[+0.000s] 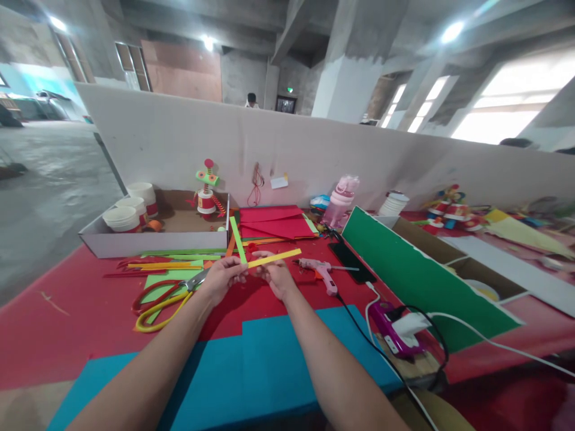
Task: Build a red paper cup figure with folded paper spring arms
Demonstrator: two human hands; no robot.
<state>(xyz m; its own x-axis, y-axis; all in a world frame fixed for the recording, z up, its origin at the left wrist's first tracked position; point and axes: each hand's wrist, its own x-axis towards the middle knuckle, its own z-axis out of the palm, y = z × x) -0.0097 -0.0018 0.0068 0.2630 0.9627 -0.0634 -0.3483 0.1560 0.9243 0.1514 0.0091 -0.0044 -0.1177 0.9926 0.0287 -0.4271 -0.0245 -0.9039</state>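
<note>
Between my hands, a green paper strip (238,238) and a yellow paper strip (281,256) meet at an angle near their ends. My left hand (225,276) pinches the joined end, with the green strip pointing up and away. My right hand (275,276) closes on the yellow strip, which sticks out to the right; some fingertips are hidden behind it. Left of my left hand lie scissors (164,302) with red and yellow handles. To the right of my right hand, a pink hot glue gun (321,272) rests on the red table cover.
More paper strips (166,265) lie at left, before a box (155,244) holding paper cups (123,219) and a paper-cup figure (206,197). Red paper sheets (272,221) lie behind. At right are a phone (350,263), a purple power strip (395,338) with cables, and a green-sided box (422,275).
</note>
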